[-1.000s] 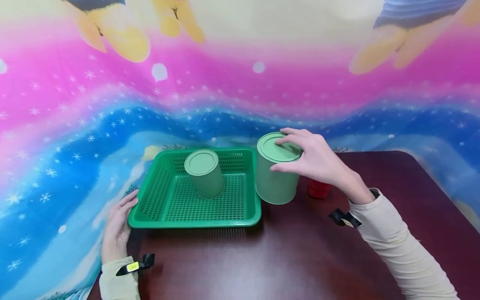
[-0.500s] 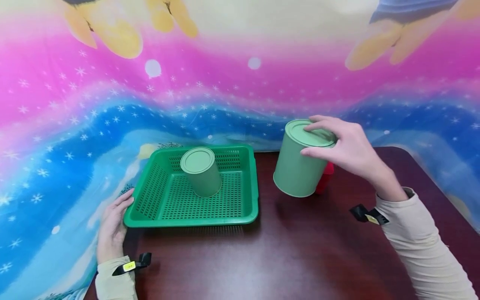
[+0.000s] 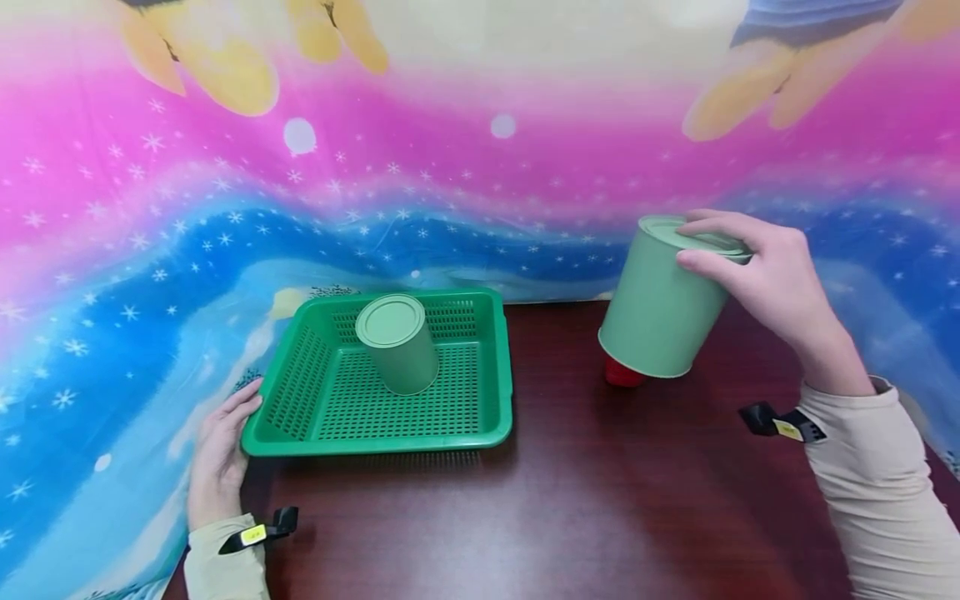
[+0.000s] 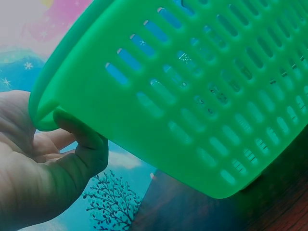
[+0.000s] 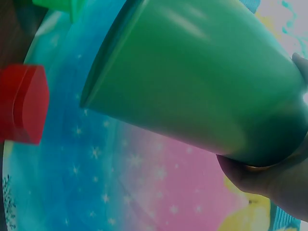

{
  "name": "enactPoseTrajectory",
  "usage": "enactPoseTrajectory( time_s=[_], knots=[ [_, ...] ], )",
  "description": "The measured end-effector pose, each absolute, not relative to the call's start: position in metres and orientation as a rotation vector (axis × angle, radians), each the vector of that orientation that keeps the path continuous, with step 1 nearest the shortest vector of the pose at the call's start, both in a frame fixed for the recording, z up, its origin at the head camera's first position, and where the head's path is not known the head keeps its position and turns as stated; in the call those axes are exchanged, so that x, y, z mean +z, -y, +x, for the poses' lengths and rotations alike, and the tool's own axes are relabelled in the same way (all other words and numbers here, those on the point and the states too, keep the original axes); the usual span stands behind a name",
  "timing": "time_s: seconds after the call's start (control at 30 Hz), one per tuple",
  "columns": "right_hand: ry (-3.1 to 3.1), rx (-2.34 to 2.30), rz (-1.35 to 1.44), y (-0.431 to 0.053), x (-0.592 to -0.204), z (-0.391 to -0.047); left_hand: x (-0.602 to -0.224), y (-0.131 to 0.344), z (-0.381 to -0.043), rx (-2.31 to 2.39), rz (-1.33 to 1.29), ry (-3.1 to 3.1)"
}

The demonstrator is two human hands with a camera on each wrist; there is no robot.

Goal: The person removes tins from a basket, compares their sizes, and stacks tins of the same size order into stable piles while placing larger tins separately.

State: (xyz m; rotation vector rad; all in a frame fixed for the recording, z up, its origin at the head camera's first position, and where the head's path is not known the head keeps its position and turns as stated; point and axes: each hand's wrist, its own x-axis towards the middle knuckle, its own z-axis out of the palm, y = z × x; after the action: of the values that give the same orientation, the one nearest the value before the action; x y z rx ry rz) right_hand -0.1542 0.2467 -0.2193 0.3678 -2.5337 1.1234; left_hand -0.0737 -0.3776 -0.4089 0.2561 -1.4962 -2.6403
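My right hand grips a large light-green cup by its narrower end, thumb on the near side and fingers over the recessed top. It is upside down, tilted and held above the table; in the right wrist view the cup has its wide rim towards the left. Behind it, mostly hidden in the head view, a small red object stands on the table. My left hand holds the left rim of a green plastic basket, its thumb curled under the lip. Inside stands a smaller light-green upside-down cup.
The basket is on the left half of a dark reddish-brown table. A printed cloth hangs behind the table and down its left side. Bare tabletop lies between the basket and the red object, and along the front.
My right hand has carried the large cup rightwards and up, away from the basket's right side, tilting it more. It now covers most of the red object. My left hand stays on the basket rim.
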Motion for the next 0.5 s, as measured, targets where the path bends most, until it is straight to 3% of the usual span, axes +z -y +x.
enactPoseTrajectory(
  time_s=[0.5],
  knots=[
    [2.421, 1.159, 0.161, -0.290, -0.223, -0.162, -0.407, 0.377, -0.073, -2.631, 0.301, 1.506]
  ],
)
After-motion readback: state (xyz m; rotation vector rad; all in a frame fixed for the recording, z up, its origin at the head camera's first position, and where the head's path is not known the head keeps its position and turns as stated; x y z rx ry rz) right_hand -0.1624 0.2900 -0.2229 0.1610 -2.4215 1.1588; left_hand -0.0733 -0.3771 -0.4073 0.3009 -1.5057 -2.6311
